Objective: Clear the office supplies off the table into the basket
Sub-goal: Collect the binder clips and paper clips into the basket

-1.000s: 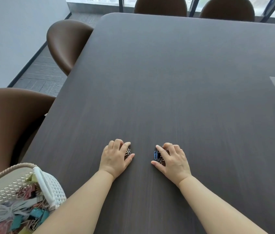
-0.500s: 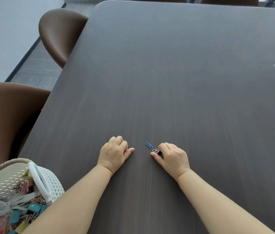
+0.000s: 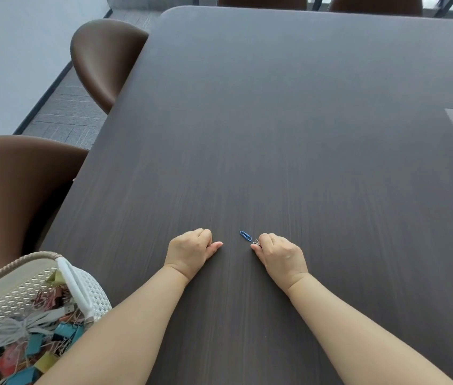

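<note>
Head view: near the table's (image 3: 275,134) front edge the left hand (image 3: 192,251) rests fisted, thumb out; whether it holds anything I cannot tell. The right hand (image 3: 281,255) pinches silver paper clips (image 3: 256,242); a blue paper clip (image 3: 245,235) lies loose just beside its fingertips. The basket (image 3: 72,282) sits off the near left corner. Thin clips may slip from that pinch, scattering

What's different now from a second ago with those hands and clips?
The left hand curled into a fist over its small clips, now hidden. The right hand uncovered the blue paper clip, which lies loose on the table, and pinches silver clips. The basket stayed put.
</note>
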Action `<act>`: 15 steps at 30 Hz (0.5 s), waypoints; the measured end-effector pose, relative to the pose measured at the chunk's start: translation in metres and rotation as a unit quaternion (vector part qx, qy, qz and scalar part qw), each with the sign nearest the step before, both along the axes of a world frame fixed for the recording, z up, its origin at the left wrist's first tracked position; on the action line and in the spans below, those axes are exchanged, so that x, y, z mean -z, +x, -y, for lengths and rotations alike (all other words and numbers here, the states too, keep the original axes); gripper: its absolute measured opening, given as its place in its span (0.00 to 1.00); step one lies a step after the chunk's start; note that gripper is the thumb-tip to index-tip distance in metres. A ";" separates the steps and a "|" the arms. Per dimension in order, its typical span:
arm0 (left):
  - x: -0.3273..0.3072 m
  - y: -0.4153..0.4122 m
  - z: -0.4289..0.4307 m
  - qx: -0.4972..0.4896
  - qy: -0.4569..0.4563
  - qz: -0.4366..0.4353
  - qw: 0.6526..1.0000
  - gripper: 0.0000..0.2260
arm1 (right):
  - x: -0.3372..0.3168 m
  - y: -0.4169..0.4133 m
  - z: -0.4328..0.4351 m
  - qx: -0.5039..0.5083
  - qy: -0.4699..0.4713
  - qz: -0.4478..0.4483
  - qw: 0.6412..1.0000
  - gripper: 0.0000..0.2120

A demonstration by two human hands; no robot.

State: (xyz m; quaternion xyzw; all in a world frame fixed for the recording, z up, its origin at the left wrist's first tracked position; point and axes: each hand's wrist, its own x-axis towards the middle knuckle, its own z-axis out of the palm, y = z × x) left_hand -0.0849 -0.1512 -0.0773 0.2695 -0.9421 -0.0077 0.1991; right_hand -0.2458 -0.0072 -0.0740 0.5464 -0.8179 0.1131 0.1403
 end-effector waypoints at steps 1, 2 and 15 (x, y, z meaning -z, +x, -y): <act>-0.002 0.000 -0.002 -0.011 0.005 0.010 1.000 0.20 | -0.002 0.000 0.001 0.004 0.011 0.003 1.000 0.21; -0.004 0.001 -0.005 -0.023 0.011 0.020 0.999 0.19 | -0.004 0.001 0.001 0.006 0.024 0.008 1.000 0.19; -0.122 0.080 -0.045 -0.074 0.057 -0.155 0.984 0.18 | -0.089 0.075 -0.009 -0.044 -0.108 0.270 0.956 0.13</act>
